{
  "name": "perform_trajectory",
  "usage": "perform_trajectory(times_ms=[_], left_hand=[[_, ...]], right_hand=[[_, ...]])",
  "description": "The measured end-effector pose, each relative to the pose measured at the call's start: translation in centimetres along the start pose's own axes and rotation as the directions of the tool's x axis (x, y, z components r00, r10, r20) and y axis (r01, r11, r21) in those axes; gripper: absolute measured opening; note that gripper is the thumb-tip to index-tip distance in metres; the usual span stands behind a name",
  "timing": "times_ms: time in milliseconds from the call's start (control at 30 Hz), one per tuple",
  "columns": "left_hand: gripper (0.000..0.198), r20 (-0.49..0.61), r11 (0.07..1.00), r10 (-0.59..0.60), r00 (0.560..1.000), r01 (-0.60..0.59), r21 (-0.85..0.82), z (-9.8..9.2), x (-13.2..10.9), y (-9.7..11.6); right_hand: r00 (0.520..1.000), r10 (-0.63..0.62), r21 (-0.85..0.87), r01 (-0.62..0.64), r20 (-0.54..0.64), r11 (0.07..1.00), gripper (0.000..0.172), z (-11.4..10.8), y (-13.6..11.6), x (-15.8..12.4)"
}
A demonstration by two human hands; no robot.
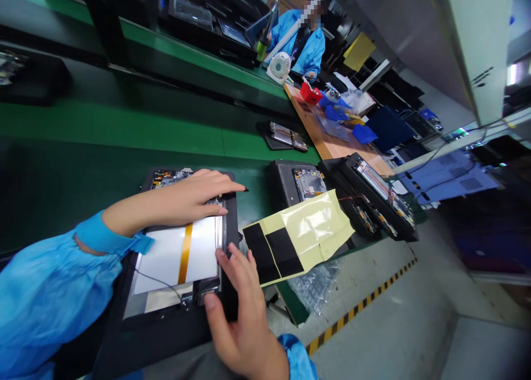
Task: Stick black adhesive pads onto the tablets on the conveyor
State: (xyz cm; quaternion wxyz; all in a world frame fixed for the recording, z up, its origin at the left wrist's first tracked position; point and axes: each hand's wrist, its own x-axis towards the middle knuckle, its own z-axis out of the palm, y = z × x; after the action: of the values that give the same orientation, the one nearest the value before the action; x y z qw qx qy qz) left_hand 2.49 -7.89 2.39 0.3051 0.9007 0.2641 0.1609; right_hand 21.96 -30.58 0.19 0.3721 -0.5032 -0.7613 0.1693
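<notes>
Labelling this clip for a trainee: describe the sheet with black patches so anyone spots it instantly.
Start at the green conveyor belt and find the black fixture under the person's left hand and right hand. Just past the right hand lies a creased, translucent yellow film sheet. Two black pads at one end set it apart from the dark trays of exposed circuit boards beside it.

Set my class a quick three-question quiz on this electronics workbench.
1. True or false: the bare left hand rests on the black rectangular tray.
2. What colour is the flat narrow strip crossing the white rectangular sheet? A orange, B green, C blue.
3. What small white appliance stands near the co-worker in a blue smock?

Key: 1 true; 2 A; 3 a small white desk fan.
</notes>
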Motion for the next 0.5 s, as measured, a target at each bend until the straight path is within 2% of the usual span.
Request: perform_trajectory(times_ms=[167,267,400,500], left_hand=[[0.05,0.001,0.995,0.031,1.0,-0.031,0.092,0.1,0.7,-0.1],[0.048,-0.009,0.99,0.056,0.998,-0.054,0.13,0.1,0.8,-0.1],[0.045,-0.018,0.983,0.074,0.997,-0.07,0.169,0.2,0.8,-0.1],[0.044,0.0,0.981,0.079,0.997,-0.077,0.18,0.2,1.0,-0.1]], right_hand=[[0.997,0.068,0.063,-0.065,-0.045,0.996,0.075,-0.5,0.3,1.3],[0.996,0.053,0.068,-0.048,-0.075,0.997,0.074,-0.5,0.4,2.0],[0.998,0.021,0.015,-0.02,-0.058,1.0,0.07,-0.4,0.5,2.6],[0.993,0.04,0.004,-0.04,-0.111,0.999,0.066,-0.4,0.8,2.4]])
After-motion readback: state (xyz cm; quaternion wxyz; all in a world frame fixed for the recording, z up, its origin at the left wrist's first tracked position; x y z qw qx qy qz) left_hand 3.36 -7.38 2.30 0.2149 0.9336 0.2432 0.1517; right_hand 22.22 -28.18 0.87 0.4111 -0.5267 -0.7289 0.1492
